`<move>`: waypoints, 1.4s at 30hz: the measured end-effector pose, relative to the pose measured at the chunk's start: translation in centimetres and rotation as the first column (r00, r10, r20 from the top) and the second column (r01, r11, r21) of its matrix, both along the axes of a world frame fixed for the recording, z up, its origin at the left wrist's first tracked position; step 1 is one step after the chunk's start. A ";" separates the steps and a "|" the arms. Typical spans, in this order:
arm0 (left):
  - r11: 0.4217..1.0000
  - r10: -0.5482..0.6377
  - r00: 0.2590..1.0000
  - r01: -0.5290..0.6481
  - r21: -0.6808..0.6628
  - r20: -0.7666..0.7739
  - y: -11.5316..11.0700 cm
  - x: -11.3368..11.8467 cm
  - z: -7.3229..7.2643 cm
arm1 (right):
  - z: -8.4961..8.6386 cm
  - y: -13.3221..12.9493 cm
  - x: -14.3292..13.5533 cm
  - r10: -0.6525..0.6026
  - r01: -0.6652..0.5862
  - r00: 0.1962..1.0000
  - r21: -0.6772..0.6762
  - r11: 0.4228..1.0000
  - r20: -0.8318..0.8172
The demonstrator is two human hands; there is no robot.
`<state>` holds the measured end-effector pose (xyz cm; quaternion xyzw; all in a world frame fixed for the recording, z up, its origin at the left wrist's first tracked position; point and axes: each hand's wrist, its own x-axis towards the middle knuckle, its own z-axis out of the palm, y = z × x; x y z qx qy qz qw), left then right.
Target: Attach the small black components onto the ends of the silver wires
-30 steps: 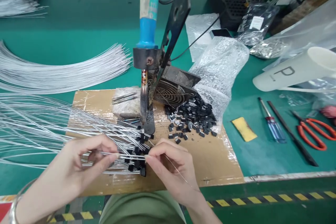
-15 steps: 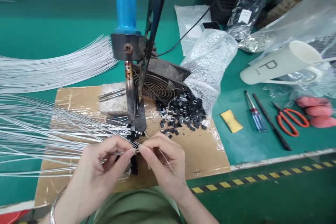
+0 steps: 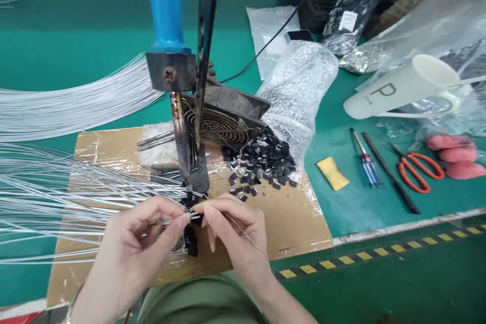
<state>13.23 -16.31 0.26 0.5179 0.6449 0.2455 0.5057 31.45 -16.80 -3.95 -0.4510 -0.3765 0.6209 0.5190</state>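
Note:
My left hand pinches the end of a white wire between thumb and forefinger. Close against it, my right hand is closed, thumb on forefinger, with a thin bare wire running out across its fingers. What sits exactly between the right fingertips is too small to make out. Just above the hands, a soldering iron with a blue handle hangs tip down in a stand. Small black connectors lie under and beside the fingertips, near the ends of many white wires spread in from the left.
A cardboard sheet covers the bench. Behind the iron stands a fan, beside a heap of black connectors. Further right lie a yellow sponge, a screwdriver, orange-handled pliers and a white mug.
The view has shifted slightly, moving the iron and bench leftward in the picture. My right fingertips have come nearer to the left ones, and its lower fingers have spread a little downward.

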 end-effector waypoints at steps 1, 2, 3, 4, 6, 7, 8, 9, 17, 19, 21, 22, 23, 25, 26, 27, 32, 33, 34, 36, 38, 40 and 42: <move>1.000 -0.001 1.000 0.001 0.012 -0.006 -0.1 0.0 -0.1 | 0.0 -0.1 -0.1 0.008 -0.009 0.999 -0.014 1.000 -0.038; 1.000 -0.003 1.000 0.003 0.020 -0.015 -0.1 0.0 -0.2 | 0.1 -0.1 -0.2 0.016 -0.019 0.997 -0.029 0.999 -0.078; 1.000 -0.008 1.000 0.008 0.026 -0.026 -0.2 0.0 -0.2 | 0.1 -0.2 -0.3 0.020 -0.025 0.993 -0.044 0.999 -0.114; 0.999 -0.011 0.999 0.012 0.033 -0.035 -0.2 0.1 -0.3 | 0.0 -0.3 -0.4 0.021 -0.030 0.989 -0.062 0.998 -0.144; 0.998 -0.012 0.999 0.014 0.055 -0.036 -0.3 0.2 -0.4 | 0.0 -0.4 -0.5 0.017 -0.035 0.981 -0.091 0.995 -0.191; 0.997 -0.008 0.999 0.010 0.073 -0.031 -0.2 0.3 -0.4 | -0.1 -0.5 -0.6 0.012 -0.033 0.978 -0.102 0.994 -0.206; 0.995 0.000 1.000 0.003 0.095 -0.025 -0.2 0.4 -0.3 | -0.1 -0.5 -0.7 0.006 -0.031 0.976 -0.111 0.993 -0.218; 0.993 0.004 1.000 -0.002 0.117 -0.016 -0.2 0.6 -0.2 | -0.2 -0.5 -0.7 0.004 -0.032 0.973 -0.116 0.993 -0.230; 0.987 -0.006 0.999 0.013 0.161 -0.044 -0.1 1.0 0.5 | -0.2 -0.2 -0.7 -0.004 -0.046 0.956 -0.164 0.985 -0.292; 0.989 -0.018 0.998 0.026 0.146 -0.057 -0.2 0.8 0.4 | -0.1 0.0 -0.6 0.005 -0.060 0.953 -0.171 0.984 -0.304; 0.991 -0.028 0.997 0.036 0.130 -0.065 -0.3 0.7 0.3 | 0.1 0.2 -0.3 0.021 -0.082 0.951 -0.185 0.979 -0.309; 0.992 -0.035 0.997 0.042 0.119 -0.064 -0.4 0.6 0.2 | 0.1 0.3 -0.2 0.034 -0.100 0.948 -0.196 0.976 -0.315; 0.993 -0.039 0.998 0.045 0.112 -0.059 -0.4 0.6 0.2 | 0.2 0.4 0.0 0.047 -0.120 0.945 -0.210 0.970 -0.323; 0.994 -0.045 0.998 0.049 0.097 -0.046 -0.3 0.6 0.2 | 0.1 0.6 0.3 0.066 -0.155 0.937 -0.238 0.959 -0.343; 0.995 -0.045 0.998 0.049 0.089 -0.044 -0.2 0.6 0.3 | 0.1 0.6 0.4 0.074 -0.168 0.934 -0.248 0.954 -0.349; 0.995 -0.039 0.998 0.043 0.087 -0.044 -0.2 0.7 0.4 | 0.0 0.6 0.5 0.079 -0.178 0.933 -0.259 0.950 -0.350; 0.997 0.001 0.998 0.003 0.075 -0.055 -0.1 1.0 0.8 | -0.3 0.5 0.6 0.097 -0.206 0.932 -0.292 0.934 -0.349; 0.997 0.002 0.999 0.002 0.073 -0.052 -0.1 0.9 0.8 | -0.3 0.5 0.6 0.098 -0.209 0.934 -0.300 0.931 -0.344; 0.997 0.002 0.999 0.002 0.072 -0.048 -0.1 0.9 0.8 | -0.2 0.5 0.6 0.098 -0.209 0.936 -0.309 0.928 -0.339; 0.997 -0.003 0.999 0.006 0.072 -0.038 -0.1 0.8 0.7 | -0.1 0.5 0.5 0.088 -0.204 0.936 -0.320 0.925 -0.342; 0.997 0.002 0.999 0.001 0.075 -0.038 -0.1 0.8 0.5 | -0.1 0.4 0.4 0.072 -0.196 0.930 -0.321 0.927 -0.360; 0.996 0.009 0.999 -0.005 0.090 -0.043 -0.2 0.8 0.3 | -0.1 0.3 0.2 0.061 -0.191 0.924 -0.316 0.929 -0.378; 0.992 0.013 0.998 -0.006 0.123 -0.053 -0.4 0.7 0.0 | -0.2 0.1 0.0 0.055 -0.187 0.922 -0.315 0.931 -0.384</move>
